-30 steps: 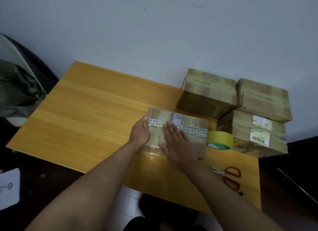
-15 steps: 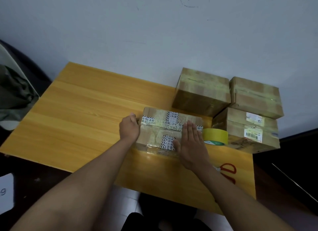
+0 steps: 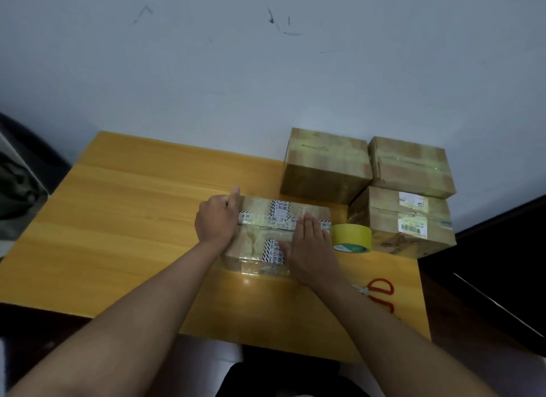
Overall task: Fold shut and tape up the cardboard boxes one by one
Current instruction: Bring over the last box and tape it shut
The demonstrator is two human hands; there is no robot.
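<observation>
A flat cardboard box (image 3: 266, 234), closed and crossed with clear and printed black-and-white tape, lies on the wooden table (image 3: 127, 219) in front of me. My left hand (image 3: 217, 219) grips its left end, thumb over the far top edge. Flat on the right part of its top lies my right hand (image 3: 310, 249), fingers straight and together. A roll of yellow tape (image 3: 351, 237) stands just right of the box, touching or nearly touching it.
Three closed cardboard boxes sit at the table's back right: one large (image 3: 323, 166), one beside it (image 3: 410, 166), one with labels (image 3: 404, 222) in front. Red-handled scissors (image 3: 379, 293) lie near the right front edge. A wall stands behind the table.
My right hand slid from the box's middle to its right part. My left hand shifted to the box's left end. The view tilted up slightly.
</observation>
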